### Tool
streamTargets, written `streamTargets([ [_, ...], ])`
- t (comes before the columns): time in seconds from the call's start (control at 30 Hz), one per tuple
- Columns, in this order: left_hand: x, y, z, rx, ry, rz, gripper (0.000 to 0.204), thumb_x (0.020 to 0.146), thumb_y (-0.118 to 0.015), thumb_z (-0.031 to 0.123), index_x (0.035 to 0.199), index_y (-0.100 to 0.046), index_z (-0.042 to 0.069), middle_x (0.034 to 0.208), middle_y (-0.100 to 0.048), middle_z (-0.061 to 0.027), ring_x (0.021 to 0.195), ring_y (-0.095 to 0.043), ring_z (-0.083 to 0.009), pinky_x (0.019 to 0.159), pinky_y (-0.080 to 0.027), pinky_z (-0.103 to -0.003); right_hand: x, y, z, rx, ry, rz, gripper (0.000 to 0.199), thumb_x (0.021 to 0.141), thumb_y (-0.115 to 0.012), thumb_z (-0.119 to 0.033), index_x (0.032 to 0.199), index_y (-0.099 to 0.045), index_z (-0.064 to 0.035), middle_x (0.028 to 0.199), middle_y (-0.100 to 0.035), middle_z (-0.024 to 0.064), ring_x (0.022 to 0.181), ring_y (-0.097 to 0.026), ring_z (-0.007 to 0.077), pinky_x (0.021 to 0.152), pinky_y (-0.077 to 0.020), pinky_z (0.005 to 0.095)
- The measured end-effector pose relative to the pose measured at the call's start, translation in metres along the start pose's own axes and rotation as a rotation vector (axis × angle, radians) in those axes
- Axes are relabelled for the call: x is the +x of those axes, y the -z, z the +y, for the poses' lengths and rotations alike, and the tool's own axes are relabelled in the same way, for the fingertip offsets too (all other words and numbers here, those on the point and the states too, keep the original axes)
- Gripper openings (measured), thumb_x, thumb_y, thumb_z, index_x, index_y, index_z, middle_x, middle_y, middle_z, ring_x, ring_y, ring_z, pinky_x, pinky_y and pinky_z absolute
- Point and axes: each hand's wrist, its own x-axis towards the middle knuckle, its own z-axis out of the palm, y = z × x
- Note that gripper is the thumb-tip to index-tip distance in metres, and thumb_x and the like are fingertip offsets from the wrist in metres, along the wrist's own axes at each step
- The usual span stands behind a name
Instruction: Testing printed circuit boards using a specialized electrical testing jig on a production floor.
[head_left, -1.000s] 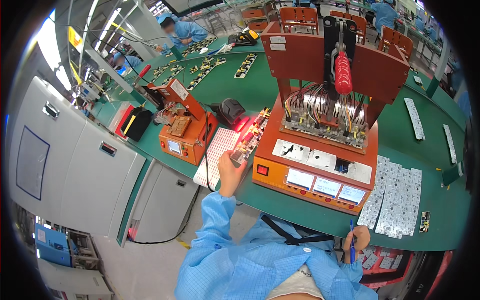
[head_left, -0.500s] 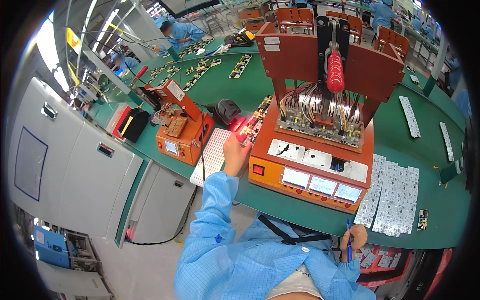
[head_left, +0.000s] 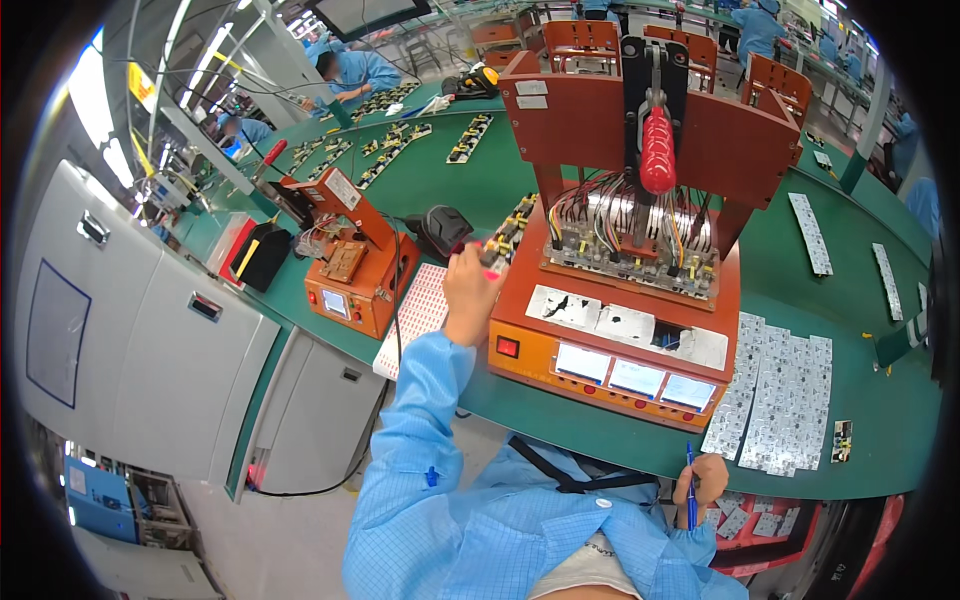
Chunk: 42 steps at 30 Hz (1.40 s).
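Note:
My left hand (head_left: 472, 288) reaches out between the testing machine and the sheet of small labels. Its bent fingers lie over the near end of a strip of circuit boards (head_left: 514, 230) and hide it. Whether they grip the strip or a small piece cannot be seen. Red light falls on the fingertips, beside a black scanner (head_left: 441, 230). At the table's front edge, my right hand (head_left: 709, 479) is closed round a blue pen (head_left: 691, 485), held upright. The orange testing machine (head_left: 610, 365) with a red lever handle (head_left: 658, 150) stands between my hands.
A smaller orange fixture (head_left: 345, 290) stands left, behind the white label sheet (head_left: 408, 320) with red marks. Silver board panels (head_left: 785, 400) lie right, near a small board (head_left: 842, 441). A red bin (head_left: 770, 535) sits below the edge. People in blue work farther back.
My left hand has moved slightly forward along the circuit board strip. The red light, earlier across the strip, now shows mainly on my fingertips. My right hand still holds the pen.

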Motion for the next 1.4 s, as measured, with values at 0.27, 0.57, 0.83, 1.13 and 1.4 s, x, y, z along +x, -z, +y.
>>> streamTargets([
  [0.27, 0.162, -0.087, -0.035, -0.117, -0.014, -0.145, 0.058, 0.062, -0.084, 0.040, 0.088, -0.048, 0.003, 0.073, -0.062, -0.0181, 0.072, -0.063, -0.0380, 0.065, -0.049, -0.045, 0.006, -0.002, -0.005, 0.012, 0.061, 0.044, 0.010, 0.072, -0.058, -0.002, 0.074, -0.049, -0.0027, 0.065, -0.050, 0.0130, 0.054, -0.050, 0.0276, 0.051, -0.0409, 0.0366],
  [0.57, 0.309, -0.058, -0.014, -1.465, -0.031, -0.181, 0.034, 0.093, -0.052, 0.029, 0.115, -0.058, 0.005, 0.105, -0.065, -0.0090, 0.087, -0.063, -0.0217, 0.075, -0.053, -0.037, 0.004, -0.005, -0.004, 0.001, 0.047, 0.122, 0.009, 0.073, -0.059, -0.006, 0.076, -0.051, -0.0020, 0.064, -0.051, 0.0131, 0.054, -0.050, 0.0296, 0.052, -0.0397, 0.0379],
  [0.83, 0.245, 0.128, 0.150, -1.159, -0.624, 0.215, 0.050, 0.093, -0.046, 0.041, 0.111, -0.057, -0.004, 0.096, -0.056, -0.0146, 0.082, -0.054, -0.0243, 0.074, -0.043, -0.037, 0.009, -0.001, -0.009, 0.092, -0.100, 0.068, 0.009, 0.081, -0.055, -0.010, 0.080, -0.054, -0.0011, 0.067, -0.053, 0.0123, 0.058, -0.051, 0.0254, 0.053, -0.0397, 0.0360],
  [1.13, 0.146, 0.091, 0.205, -1.051, -0.938, -0.256, 0.067, 0.094, -0.030, 0.060, 0.094, -0.056, -0.001, 0.100, -0.052, -0.0095, 0.096, -0.048, -0.0171, 0.088, -0.035, -0.028, 0.095, -0.020, -0.020, 0.023, -0.098, 0.119, 0.016, 0.090, -0.052, -0.008, 0.104, -0.057, 0.0005, 0.093, -0.066, 0.0158, 0.083, -0.063, 0.0232, 0.075, -0.0484, 0.0320],
  [1.4, 0.132, 0.087, 0.216, -1.202, -0.885, -0.225, 0.063, 0.093, -0.033, 0.061, 0.090, -0.050, 0.001, 0.096, -0.047, -0.0062, 0.090, -0.044, -0.0145, 0.084, -0.032, -0.026, 0.096, -0.040, -0.010, -0.231, -0.124, 0.007, 0.023, 0.077, -0.054, 0.010, 0.098, -0.056, -0.0001, 0.121, -0.062, 0.0168, 0.124, -0.050, 0.0345, 0.100, -0.0409, 0.0384],
])
